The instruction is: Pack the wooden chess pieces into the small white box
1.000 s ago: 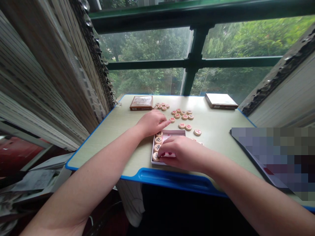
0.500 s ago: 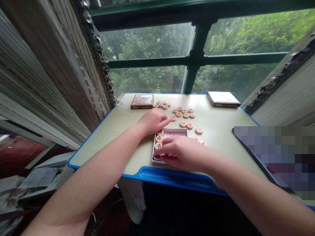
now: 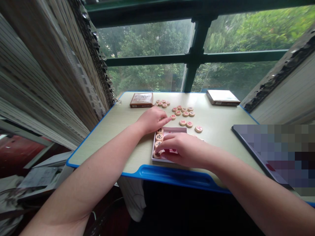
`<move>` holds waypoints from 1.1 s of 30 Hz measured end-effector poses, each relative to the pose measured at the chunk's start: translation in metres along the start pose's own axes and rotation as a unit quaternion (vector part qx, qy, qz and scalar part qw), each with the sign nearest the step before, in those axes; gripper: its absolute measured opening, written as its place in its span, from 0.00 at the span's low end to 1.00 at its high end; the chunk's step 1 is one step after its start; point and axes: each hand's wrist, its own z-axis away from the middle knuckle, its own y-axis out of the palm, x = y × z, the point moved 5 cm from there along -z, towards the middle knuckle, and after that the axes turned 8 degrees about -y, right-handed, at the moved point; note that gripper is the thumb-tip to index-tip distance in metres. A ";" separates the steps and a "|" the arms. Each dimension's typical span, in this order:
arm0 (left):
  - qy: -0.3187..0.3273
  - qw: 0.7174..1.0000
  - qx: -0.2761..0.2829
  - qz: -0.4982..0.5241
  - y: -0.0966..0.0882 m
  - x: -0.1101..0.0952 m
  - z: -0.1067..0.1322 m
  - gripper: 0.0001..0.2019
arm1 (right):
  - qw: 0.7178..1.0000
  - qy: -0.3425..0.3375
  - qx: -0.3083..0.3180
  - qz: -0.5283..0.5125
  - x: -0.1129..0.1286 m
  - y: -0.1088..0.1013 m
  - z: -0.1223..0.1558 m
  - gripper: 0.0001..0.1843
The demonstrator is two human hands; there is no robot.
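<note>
Wooden Chinese chess pieces with black characters stand in a column along the left side of a shallow white box [image 3: 153,152]. My right hand [image 3: 182,147] is over this box, fingers bent and apart, fingertips touching or just above the nearest piece [image 3: 157,154] in the column. Another black-marked piece [image 3: 159,137] shows farther up. My left hand [image 3: 153,118] rests at the box's far left corner, its fingers curled together. Part of a piece seems to show beneath it, but what the fingers hold is hidden. Just past its fingertip lies a red-marked piece [image 3: 173,116].
Several loose pieces [image 3: 185,113] are scattered beyond the box, with a cluster [image 3: 162,103] farther back. A brown box [image 3: 141,100] lies at the back left, a white-topped box [image 3: 222,97] at the back right. A dark-edged, blurred-out object [image 3: 265,157] covers the table's right side.
My right fingers have shifted slightly right and up, uncovering more of the nearest piece. My left hand stays almost where it was. The view has tilted a little.
</note>
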 end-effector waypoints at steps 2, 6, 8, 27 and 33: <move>-0.002 1.000 -0.001 0.002 -0.001 0.000 0.000 0.19 | 1.000 0.009 -0.019 0.006 -0.002 -0.006 0.001 0.11; -0.001 1.000 -0.001 0.005 0.000 0.001 0.000 0.19 | 0.976 0.139 -0.122 0.111 -0.024 -0.035 0.011 0.10; 0.002 1.000 -0.001 0.007 0.000 0.001 0.000 0.19 | 0.938 0.252 -0.145 0.188 -0.042 -0.051 0.023 0.11; -0.032 0.997 0.059 0.026 -0.001 -0.001 0.002 0.19 | 0.829 0.498 0.164 0.193 -0.072 -0.052 0.065 0.18; -0.070 0.994 0.039 0.080 0.001 0.005 0.000 0.20 | 0.828 0.506 0.137 0.199 -0.079 -0.054 0.066 0.17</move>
